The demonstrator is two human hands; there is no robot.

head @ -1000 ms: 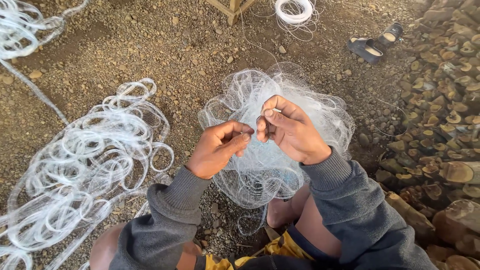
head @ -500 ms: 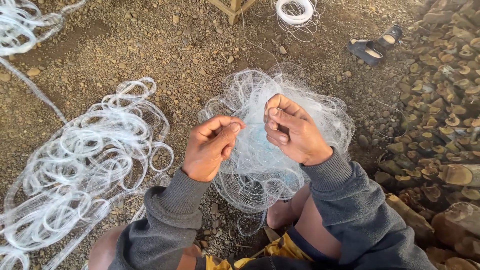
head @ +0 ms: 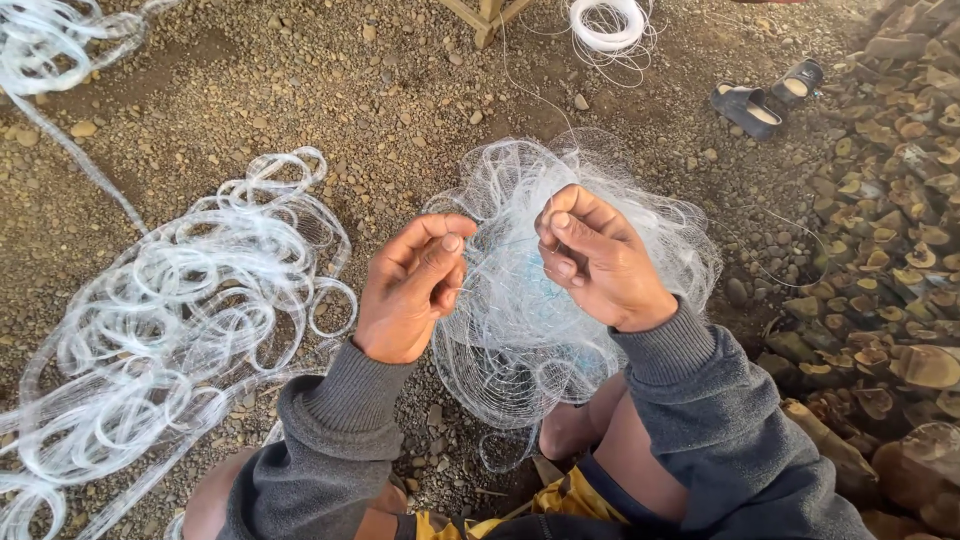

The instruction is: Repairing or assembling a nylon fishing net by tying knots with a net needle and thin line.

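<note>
Left hand [head: 410, 290] and right hand [head: 595, 260], fingers seemingly pinched on fine white net [head: 520, 330], gravel ground [head: 300, 100]

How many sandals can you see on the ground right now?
2. Both lie on the gravel at the upper right, beside the woodpile: one dark sandal nearer the net, the other sandal just right of it. More could be hidden outside the view.

Gravel ground [head: 250, 90] carries looped net coils [head: 170, 330], a bunched net [head: 520, 330], sandals [head: 765, 95], and chopped wood [head: 900, 250].
</note>
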